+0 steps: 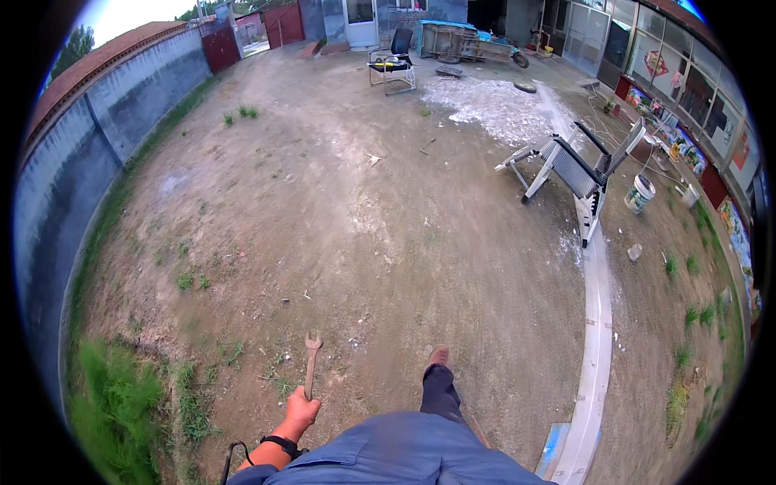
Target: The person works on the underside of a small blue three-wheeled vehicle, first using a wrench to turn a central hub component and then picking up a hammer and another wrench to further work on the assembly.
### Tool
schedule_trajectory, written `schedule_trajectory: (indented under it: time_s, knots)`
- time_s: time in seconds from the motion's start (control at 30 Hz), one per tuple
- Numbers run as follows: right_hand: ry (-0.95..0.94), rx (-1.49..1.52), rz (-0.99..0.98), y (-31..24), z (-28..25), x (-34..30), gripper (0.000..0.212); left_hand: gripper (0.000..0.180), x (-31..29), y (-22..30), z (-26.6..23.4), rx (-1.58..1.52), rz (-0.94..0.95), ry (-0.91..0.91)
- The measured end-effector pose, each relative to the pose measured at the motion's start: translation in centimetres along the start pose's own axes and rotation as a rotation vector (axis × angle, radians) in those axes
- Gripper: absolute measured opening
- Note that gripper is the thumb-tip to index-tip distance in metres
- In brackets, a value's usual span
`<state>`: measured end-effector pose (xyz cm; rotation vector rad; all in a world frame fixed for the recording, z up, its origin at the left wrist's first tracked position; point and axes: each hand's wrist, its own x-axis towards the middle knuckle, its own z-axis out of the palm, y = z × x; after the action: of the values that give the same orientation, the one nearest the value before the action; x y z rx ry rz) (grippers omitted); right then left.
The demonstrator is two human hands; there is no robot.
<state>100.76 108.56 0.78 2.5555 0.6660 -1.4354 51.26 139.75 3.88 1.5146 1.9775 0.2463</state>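
My left hand [300,411] is closed around the handle of an open-end wrench [312,361], with the forked jaw pointing up and away from me. The wrench looks rusty brown and is held out over the bare dirt. A dark band circles my left wrist. My right hand is not in view. One shoe [439,355] shows ahead of my dark blue clothing, on the dirt.
A long pale strip [595,339] runs along the ground at right to a tilted folding chair [575,166]. Beside that stands a white bucket [638,194]. Farther off are a black chair [393,65] and an overturned cart [461,42]. A wall [145,97] bounds the left.
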Motion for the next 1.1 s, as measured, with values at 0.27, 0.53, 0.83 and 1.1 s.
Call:
schedule_trajectory:
  time_s: [0.27, 0.53, 0.83, 1.1]
  knots:
    - [-0.031, -0.321, -0.218, -8.8, -11.9, 19.6, 0.053, 0.050, 12.3, 10.9, 2.3, 0.021, -0.167, -0.021]
    - [0.276, -0.415, -0.239, -37.9, -40.1, 26.8, 0.048, 0.042, 27.4, 23.9, 4.8, 0.009, -0.190, -0.071]
    - [0.482, -0.486, -0.578, -65.7, -62.4, 29.1, 0.042, 0.025, 56.2, 49.5, 4.2, -0.017, 0.104, -0.092]
    - [0.572, -0.708, -1.048, -82.8, -80.6, 33.5, 0.034, 0.023, 74.3, 81.8, 4.8, -0.177, 0.809, -0.178]
